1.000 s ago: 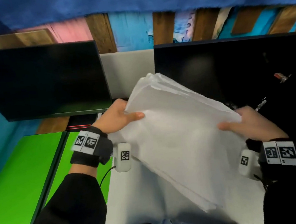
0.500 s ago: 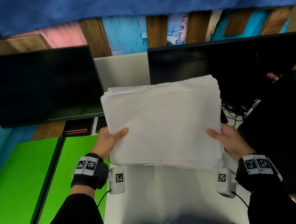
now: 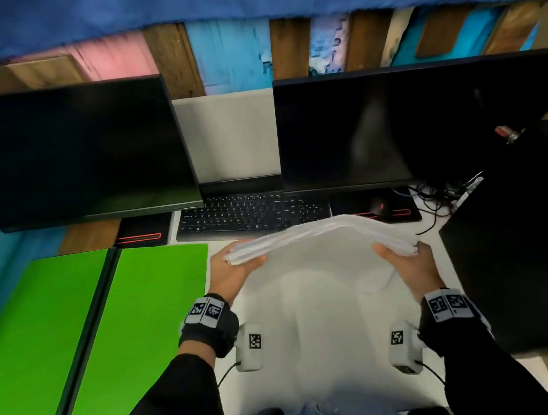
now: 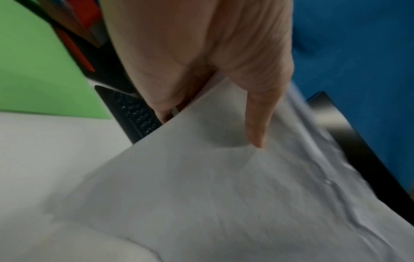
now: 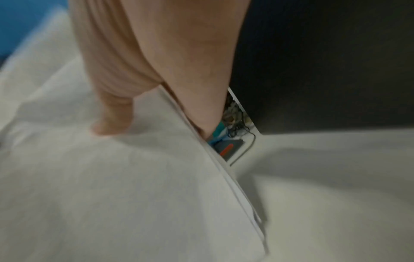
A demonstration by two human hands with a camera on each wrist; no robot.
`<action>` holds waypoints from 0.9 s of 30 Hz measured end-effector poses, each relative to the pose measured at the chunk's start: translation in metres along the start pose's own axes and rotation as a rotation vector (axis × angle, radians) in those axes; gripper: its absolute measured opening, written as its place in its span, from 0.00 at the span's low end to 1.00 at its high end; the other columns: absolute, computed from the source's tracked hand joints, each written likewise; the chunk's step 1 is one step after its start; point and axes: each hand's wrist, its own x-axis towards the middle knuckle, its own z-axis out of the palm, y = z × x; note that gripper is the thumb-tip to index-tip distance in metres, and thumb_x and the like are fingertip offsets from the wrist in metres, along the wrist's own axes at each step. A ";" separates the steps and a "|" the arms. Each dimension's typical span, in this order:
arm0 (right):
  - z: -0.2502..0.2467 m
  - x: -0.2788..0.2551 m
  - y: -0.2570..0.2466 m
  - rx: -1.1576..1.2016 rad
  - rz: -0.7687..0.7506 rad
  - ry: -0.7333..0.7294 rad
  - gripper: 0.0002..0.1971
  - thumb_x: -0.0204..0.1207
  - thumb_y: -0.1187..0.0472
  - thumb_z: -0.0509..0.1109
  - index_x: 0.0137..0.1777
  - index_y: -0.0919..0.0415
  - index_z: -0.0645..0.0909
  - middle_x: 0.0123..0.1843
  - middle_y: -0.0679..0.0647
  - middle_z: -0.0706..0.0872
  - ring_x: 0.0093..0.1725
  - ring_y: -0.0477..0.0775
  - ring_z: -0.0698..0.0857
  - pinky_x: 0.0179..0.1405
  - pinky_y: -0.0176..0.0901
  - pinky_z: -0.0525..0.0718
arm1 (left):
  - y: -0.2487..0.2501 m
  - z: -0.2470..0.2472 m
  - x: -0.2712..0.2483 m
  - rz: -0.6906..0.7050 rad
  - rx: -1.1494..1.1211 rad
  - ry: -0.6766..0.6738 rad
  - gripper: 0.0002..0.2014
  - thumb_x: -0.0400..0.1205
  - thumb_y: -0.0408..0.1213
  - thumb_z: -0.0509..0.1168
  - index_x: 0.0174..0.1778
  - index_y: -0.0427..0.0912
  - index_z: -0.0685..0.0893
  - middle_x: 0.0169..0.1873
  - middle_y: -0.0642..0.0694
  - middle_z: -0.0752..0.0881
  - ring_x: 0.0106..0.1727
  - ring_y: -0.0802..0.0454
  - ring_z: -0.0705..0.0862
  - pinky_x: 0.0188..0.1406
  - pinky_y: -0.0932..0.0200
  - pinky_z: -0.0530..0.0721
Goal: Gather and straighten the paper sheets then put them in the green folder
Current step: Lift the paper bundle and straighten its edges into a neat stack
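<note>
Both hands grip paper stack (image 3: 319,236) | left hand (image 3: 230,273) | right hand (image 3: 412,266) | head view only: green folder (image 3: 93,325) lies open

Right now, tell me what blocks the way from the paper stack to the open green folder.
Nothing visible does. Both hands hold the white paper stack over the white desk; the open green folder lies flat beside it, at left, its surface bare.

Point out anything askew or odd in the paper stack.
The paper stack, pinched by the left hand and right hand, isn't squared: its far edges fan out unevenly, and it sags between them.
</note>
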 end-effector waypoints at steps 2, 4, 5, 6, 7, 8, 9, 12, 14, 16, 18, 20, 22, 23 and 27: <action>0.002 -0.001 0.000 0.018 -0.013 0.057 0.12 0.68 0.72 0.78 0.50 0.59 0.86 0.44 0.51 0.89 0.44 0.47 0.88 0.56 0.44 0.87 | 0.000 0.005 0.000 0.025 0.016 -0.004 0.13 0.66 0.27 0.78 0.42 0.46 0.88 0.41 0.46 0.90 0.44 0.52 0.87 0.49 0.57 0.82; 0.001 0.002 -0.010 0.037 -0.076 0.060 0.13 0.68 0.72 0.79 0.51 0.61 0.86 0.43 0.50 0.90 0.40 0.41 0.89 0.52 0.38 0.88 | 0.009 0.007 0.001 0.078 0.011 0.008 0.11 0.70 0.27 0.76 0.40 0.47 0.87 0.38 0.49 0.89 0.40 0.58 0.86 0.45 0.65 0.82; -0.001 0.004 -0.015 0.053 -0.111 0.057 0.13 0.67 0.71 0.79 0.51 0.60 0.86 0.42 0.46 0.91 0.40 0.38 0.89 0.47 0.33 0.88 | 0.015 0.008 0.001 0.101 -0.005 0.000 0.11 0.71 0.26 0.75 0.41 0.46 0.87 0.38 0.51 0.89 0.39 0.63 0.86 0.43 0.69 0.82; -0.003 0.006 -0.020 0.065 -0.142 0.052 0.14 0.67 0.70 0.79 0.51 0.58 0.86 0.41 0.45 0.92 0.40 0.37 0.90 0.44 0.31 0.87 | 0.020 0.008 0.002 0.116 -0.013 -0.014 0.11 0.72 0.25 0.74 0.42 0.46 0.86 0.38 0.53 0.89 0.37 0.67 0.86 0.41 0.73 0.82; -0.005 0.008 -0.023 0.064 -0.159 0.044 0.15 0.67 0.69 0.80 0.52 0.57 0.86 0.42 0.45 0.92 0.42 0.39 0.90 0.44 0.32 0.86 | 0.022 0.007 0.002 0.123 -0.011 -0.030 0.11 0.72 0.25 0.74 0.44 0.45 0.86 0.38 0.53 0.89 0.37 0.68 0.86 0.40 0.75 0.82; -0.007 0.009 -0.024 0.051 -0.162 0.030 0.17 0.66 0.68 0.81 0.54 0.57 0.85 0.45 0.47 0.91 0.45 0.42 0.90 0.46 0.35 0.86 | 0.022 0.006 0.004 0.121 -0.015 -0.041 0.12 0.71 0.24 0.74 0.46 0.44 0.86 0.39 0.53 0.89 0.38 0.67 0.86 0.40 0.75 0.82; -0.007 0.008 -0.024 0.032 -0.160 0.012 0.19 0.66 0.68 0.81 0.57 0.57 0.84 0.49 0.49 0.91 0.47 0.46 0.90 0.48 0.39 0.87 | 0.020 0.004 0.006 0.106 -0.017 -0.043 0.13 0.70 0.24 0.75 0.47 0.43 0.87 0.40 0.51 0.89 0.40 0.64 0.86 0.41 0.73 0.82; -0.003 0.005 -0.019 0.029 -0.197 -0.003 0.22 0.68 0.68 0.79 0.62 0.55 0.82 0.54 0.49 0.88 0.50 0.42 0.88 0.49 0.35 0.86 | 0.009 0.005 0.014 0.055 0.000 -0.026 0.17 0.66 0.26 0.78 0.48 0.46 0.88 0.43 0.47 0.90 0.44 0.55 0.86 0.45 0.66 0.82; -0.001 0.004 -0.019 0.020 -0.235 0.049 0.18 0.70 0.64 0.79 0.59 0.53 0.83 0.54 0.45 0.88 0.53 0.39 0.86 0.53 0.32 0.82 | 0.007 0.008 0.017 0.024 0.002 0.004 0.19 0.64 0.27 0.80 0.47 0.49 0.88 0.44 0.47 0.90 0.43 0.55 0.87 0.44 0.67 0.83; 0.002 0.004 -0.020 0.052 -0.255 0.085 0.10 0.71 0.63 0.78 0.50 0.51 0.85 0.50 0.46 0.88 0.52 0.46 0.86 0.54 0.37 0.84 | 0.007 0.011 0.020 0.016 -0.004 0.029 0.19 0.64 0.27 0.80 0.48 0.47 0.87 0.43 0.47 0.90 0.43 0.56 0.87 0.44 0.67 0.84; 0.003 0.005 -0.023 0.091 -0.298 0.072 0.08 0.72 0.67 0.76 0.42 0.51 0.85 0.48 0.46 0.88 0.52 0.47 0.86 0.53 0.35 0.84 | 0.009 0.013 0.022 0.019 -0.001 0.062 0.19 0.64 0.26 0.80 0.48 0.44 0.87 0.43 0.47 0.90 0.42 0.55 0.88 0.45 0.65 0.84; 0.003 0.008 -0.026 0.085 -0.335 0.030 0.10 0.73 0.70 0.74 0.40 0.53 0.83 0.51 0.47 0.87 0.55 0.45 0.86 0.57 0.34 0.83 | 0.011 0.015 0.025 0.010 -0.023 0.086 0.20 0.63 0.26 0.80 0.48 0.44 0.87 0.44 0.46 0.90 0.43 0.53 0.87 0.48 0.62 0.84; 0.000 0.013 -0.023 0.040 -0.320 0.009 0.12 0.73 0.72 0.71 0.38 0.53 0.80 0.53 0.48 0.86 0.57 0.47 0.85 0.61 0.41 0.80 | 0.014 0.016 0.027 -0.002 -0.039 0.085 0.20 0.62 0.26 0.80 0.47 0.47 0.87 0.44 0.48 0.90 0.44 0.54 0.87 0.50 0.62 0.83; -0.002 0.015 -0.021 0.008 -0.299 0.014 0.14 0.73 0.73 0.69 0.37 0.52 0.78 0.52 0.47 0.85 0.56 0.47 0.84 0.61 0.44 0.78 | 0.015 0.016 0.029 -0.006 -0.037 0.081 0.21 0.62 0.26 0.81 0.47 0.47 0.87 0.45 0.48 0.90 0.46 0.54 0.87 0.53 0.61 0.83; -0.005 0.013 -0.023 -0.086 -0.298 -0.033 0.17 0.76 0.72 0.65 0.52 0.46 0.75 0.58 0.46 0.81 0.60 0.45 0.80 0.64 0.47 0.76 | 0.015 0.013 0.034 -0.035 0.007 0.052 0.26 0.60 0.30 0.82 0.54 0.43 0.86 0.51 0.45 0.90 0.54 0.48 0.88 0.64 0.52 0.82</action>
